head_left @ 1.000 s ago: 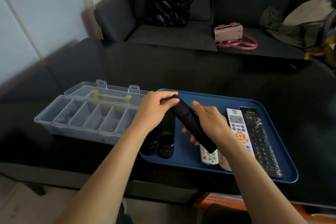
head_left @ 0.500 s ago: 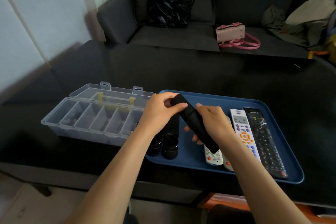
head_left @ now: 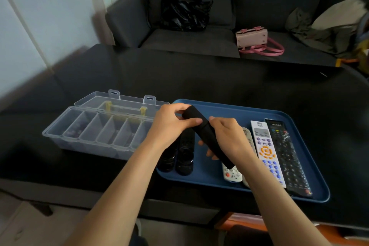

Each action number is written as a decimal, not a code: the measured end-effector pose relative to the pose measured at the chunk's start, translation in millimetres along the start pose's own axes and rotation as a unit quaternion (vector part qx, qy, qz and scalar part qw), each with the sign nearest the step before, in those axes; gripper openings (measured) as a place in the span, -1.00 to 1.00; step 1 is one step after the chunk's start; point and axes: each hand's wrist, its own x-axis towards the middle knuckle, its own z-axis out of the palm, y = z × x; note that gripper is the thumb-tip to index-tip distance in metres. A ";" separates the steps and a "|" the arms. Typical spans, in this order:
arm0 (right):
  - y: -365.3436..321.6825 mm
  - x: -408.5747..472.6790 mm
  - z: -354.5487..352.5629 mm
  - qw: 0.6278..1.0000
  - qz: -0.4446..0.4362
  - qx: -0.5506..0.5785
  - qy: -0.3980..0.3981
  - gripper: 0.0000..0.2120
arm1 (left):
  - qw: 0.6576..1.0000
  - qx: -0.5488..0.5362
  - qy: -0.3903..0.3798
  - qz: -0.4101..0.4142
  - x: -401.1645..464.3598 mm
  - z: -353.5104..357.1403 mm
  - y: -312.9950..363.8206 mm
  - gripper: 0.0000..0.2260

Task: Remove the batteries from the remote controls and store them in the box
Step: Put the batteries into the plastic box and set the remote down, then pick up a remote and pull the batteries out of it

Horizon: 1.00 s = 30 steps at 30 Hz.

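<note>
I hold a slim black remote (head_left: pixel 209 137) tilted above the blue tray (head_left: pixel 229 110). My left hand (head_left: pixel 171 124) grips its upper end, thumb laid across the top face. My right hand (head_left: pixel 227 138) wraps round its middle from the right. On the tray lie two black remotes (head_left: pixel 184 158) at the left, a small white remote (head_left: pixel 232 173) partly under my right hand, a white remote with orange and blue buttons (head_left: pixel 266 152) and a long black remote (head_left: pixel 287 156). The clear compartment box (head_left: pixel 97 132) stands open left of the tray, with small dark items in its left compartments.
Tray and box sit on a dark table (head_left: pixel 199 78). Behind it is a dark sofa with a black plastic bag (head_left: pixel 184 11), a pink handbag (head_left: pixel 253 39) and clothing (head_left: pixel 323 28) at the right. The box lid (head_left: pixel 119 102) lies folded back.
My left thumb has slid further over the remote's upper end. Both hands and the remote stay in much the same place above the tray; the camera has shifted slightly.
</note>
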 end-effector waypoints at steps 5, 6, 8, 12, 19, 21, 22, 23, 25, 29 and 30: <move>-1.4 -0.7 -2.0 1.000 0.014 0.003 0.018 -0.66 | 0.998 0.057 0.003 0.030 -4.7 4.7 5.9 -0.72; -1.6 -0.4 -2.2 1.000 0.012 0.006 0.023 -0.66 | 0.997 0.066 0.008 0.037 -4.4 4.6 6.6 -0.70; -2.1 0.2 -1.1 0.999 0.005 0.014 0.030 -0.67 | 0.996 0.076 0.017 0.049 -3.5 4.3 7.3 -0.67; -0.7 0.3 1.2 0.999 -0.001 0.031 0.028 -0.70 | 0.995 0.091 0.008 0.049 -2.1 5.2 4.8 -0.57; 0.1 -2.9 -7.1 0.992 0.011 0.114 -0.055 -0.70 | 0.997 0.070 0.010 0.043 0.2 8.4 -2.7 -0.49; 0.9 -4.0 -10.8 0.985 0.011 0.150 -0.090 -0.67 | 0.998 0.031 0.009 0.046 1.6 9.3 -3.9 -0.49; 1.2 -4.8 -13.0 0.981 0.004 0.162 -0.106 -0.67 | 0.999 0.016 0.008 0.048 2.3 9.9 -4.0 -0.50; 1.5 -5.7 -15.0 0.979 -0.008 0.169 -0.117 -0.68 | 0.999 0.011 0.011 0.051 2.4 10.6 -3.7 -0.50; 2.8 -6.6 -17.5 0.978 -0.030 0.170 -0.114 -0.69 | 0.997 0.038 0.026 0.055 2.1 12.7 -3.5 -0.53; 13.3 -3.1 -14.1 0.997 -0.055 0.055 -0.022 -0.57 | 0.985 0.149 0.048 0.070 -5.6 15.4 -8.5 -0.61; 16.2 -2.7 -11.5 0.998 -0.064 0.009 -0.003 -0.53 | 0.980 0.175 0.045 0.083 -7.6 14.9 -10.2 -0.63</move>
